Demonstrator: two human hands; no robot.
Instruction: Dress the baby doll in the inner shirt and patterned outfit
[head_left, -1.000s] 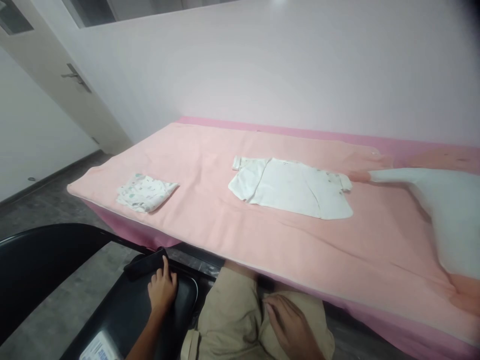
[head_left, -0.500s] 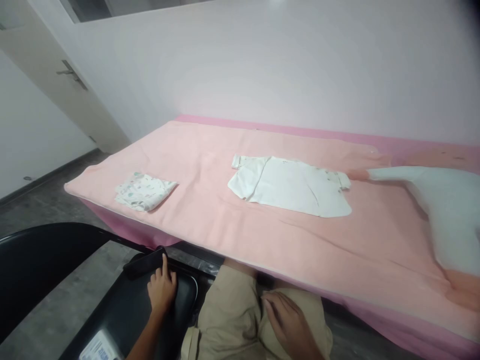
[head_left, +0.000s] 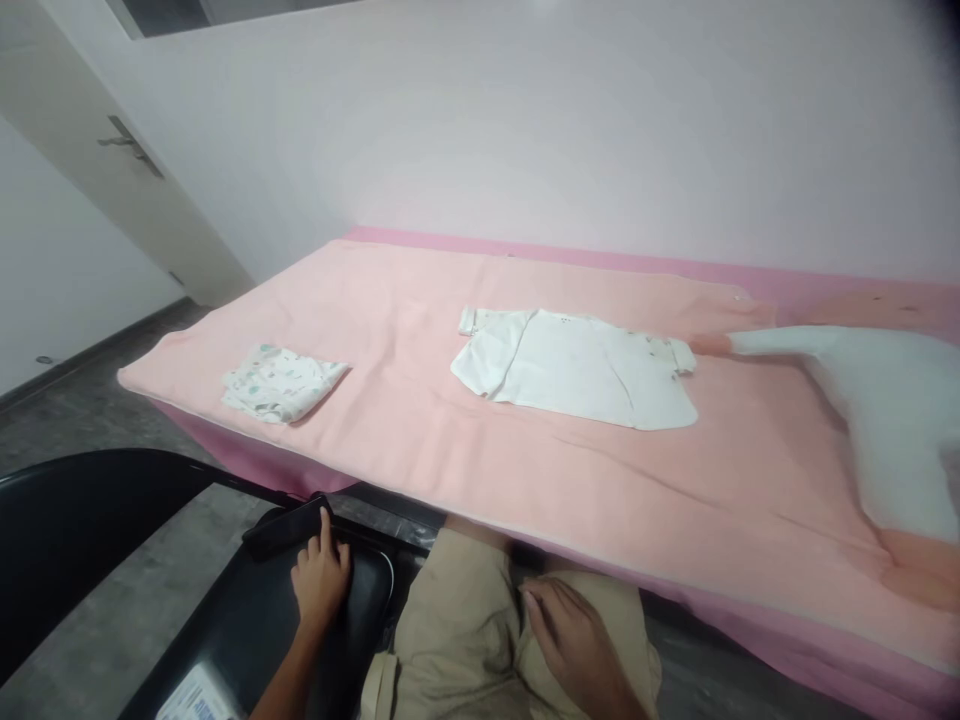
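My left hand (head_left: 320, 578) rests on the seat of a black chair (head_left: 247, 620) beside me, one finger stretched out onto a black phone (head_left: 285, 527) that lies at the seat's front edge. My right hand (head_left: 577, 645) lies flat and open on my thigh, on beige trousers (head_left: 457, 620). On the pink cloth of the table (head_left: 420, 440), a white baby shirt (head_left: 577, 367) is spread flat in the middle. A small folded patterned garment (head_left: 281, 383) sits near the table's left end.
Another person's white sleeve (head_left: 870, 400) reaches in from the right, with the hand at the shirt's right sleeve. A second black chair (head_left: 67, 530) stands at the lower left. A pale wall runs behind the table, with a door (head_left: 127, 170) at the far left.
The view has drifted slightly, so everything sits a little lower left. My hands stay where they were. The other person's hand stays at the shirt's edge.
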